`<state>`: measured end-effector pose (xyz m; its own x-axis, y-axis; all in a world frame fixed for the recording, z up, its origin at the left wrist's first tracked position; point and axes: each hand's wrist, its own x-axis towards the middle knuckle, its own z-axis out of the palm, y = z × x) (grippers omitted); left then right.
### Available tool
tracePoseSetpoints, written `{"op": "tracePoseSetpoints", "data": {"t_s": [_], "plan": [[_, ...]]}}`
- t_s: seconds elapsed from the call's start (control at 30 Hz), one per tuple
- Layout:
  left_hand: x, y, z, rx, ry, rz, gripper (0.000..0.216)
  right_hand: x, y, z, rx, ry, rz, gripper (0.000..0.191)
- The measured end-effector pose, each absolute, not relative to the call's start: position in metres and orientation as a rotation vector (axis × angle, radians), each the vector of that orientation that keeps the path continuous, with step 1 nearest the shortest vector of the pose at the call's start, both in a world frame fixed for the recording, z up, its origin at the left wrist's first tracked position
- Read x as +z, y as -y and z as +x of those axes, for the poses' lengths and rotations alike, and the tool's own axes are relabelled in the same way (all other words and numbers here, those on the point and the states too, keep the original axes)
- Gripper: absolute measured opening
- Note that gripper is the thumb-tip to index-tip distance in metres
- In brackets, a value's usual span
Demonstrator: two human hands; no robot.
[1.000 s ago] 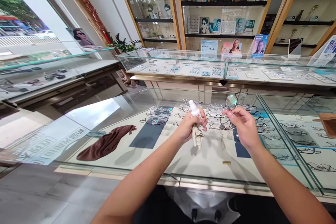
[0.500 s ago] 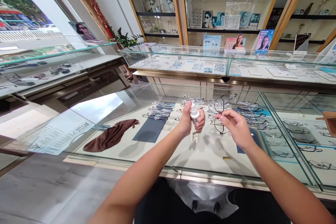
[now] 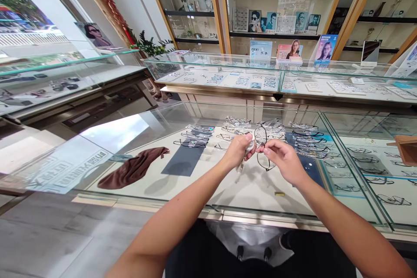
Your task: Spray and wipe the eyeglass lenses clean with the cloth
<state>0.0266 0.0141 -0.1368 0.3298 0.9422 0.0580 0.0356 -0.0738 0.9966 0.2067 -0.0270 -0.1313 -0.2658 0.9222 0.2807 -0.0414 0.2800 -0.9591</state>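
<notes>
Above the glass display counter (image 3: 182, 117) my left hand (image 3: 237, 151) is closed round a small white spray bottle (image 3: 248, 144) and a pale cloth, both mostly hidden in the fist. My right hand (image 3: 282, 160) pinches a pair of thin dark-framed glasses (image 3: 262, 147) by the frame, held upright right beside the bottle's tip. The two hands nearly touch. Rows of other glasses (image 3: 302, 139) lie inside the case beneath them.
A brown cloth (image 3: 132, 168) lies on the counter's glass at the left. A second glass counter (image 3: 273, 76) with small signs stands behind, then wall shelves of framed pictures. A wooden stand (image 3: 407, 147) sits at the right edge. A window is at the left.
My hands have come together: the right one brought the glasses left and down to the bottle. The left hand tipped the bottle toward the lenses and closed further over it.
</notes>
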Motion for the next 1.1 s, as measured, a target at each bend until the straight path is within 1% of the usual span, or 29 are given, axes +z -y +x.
{"op": "tracePoseSetpoints", "data": {"t_s": [0.13, 0.3, 0.43, 0.5, 0.63, 0.7, 0.8, 0.9, 0.97, 1.1], "plan": [[-0.139, -0.013, 0.025, 0.906, -0.893, 1.561, 0.075, -0.13, 0.021, 0.211, 1.172, 1.376, -0.903, 0.045], [-0.144, -0.009, 0.026, 0.912, -0.914, 1.774, 0.069, -0.13, 0.017, 0.212, 1.174, 1.328, -0.914, 0.044], [-0.145, -0.018, 0.022, 0.945, -0.891, 1.563, 0.071, -0.131, 0.017, 0.211, 1.192, 1.309, -0.91, 0.044], [-0.141, -0.027, 0.014, 1.049, -0.886, 1.401, 0.069, -0.131, 0.016, 0.213, 1.208, 1.282, -0.903, 0.044], [-0.127, -0.05, -0.014, 1.403, -0.964, 1.151, 0.042, -0.129, 0.01, 0.223, 1.218, 1.225, -0.917, 0.044], [-0.121, -0.061, -0.029, 1.561, -1.025, 1.059, 0.039, -0.128, 0.005, 0.229, 1.209, 1.193, -0.907, 0.044], [-0.116, -0.076, -0.054, 1.739, -1.175, 1.037, 0.039, -0.127, -0.002, 0.238, 1.186, 1.172, -0.864, 0.041], [-0.116, -0.087, -0.086, 1.847, -1.397, 1.19, 0.035, -0.126, -0.007, 0.244, 1.167, 1.197, -0.848, 0.035], [-0.117, -0.091, -0.113, 1.804, -1.607, 1.315, 0.031, -0.126, -0.009, 0.245, 1.174, 1.209, -0.845, 0.034], [-0.125, -0.095, -0.169, 1.584, -2.1, 1.44, 0.024, -0.128, -0.012, 0.245, 1.203, 1.185, -0.816, 0.033]]}}
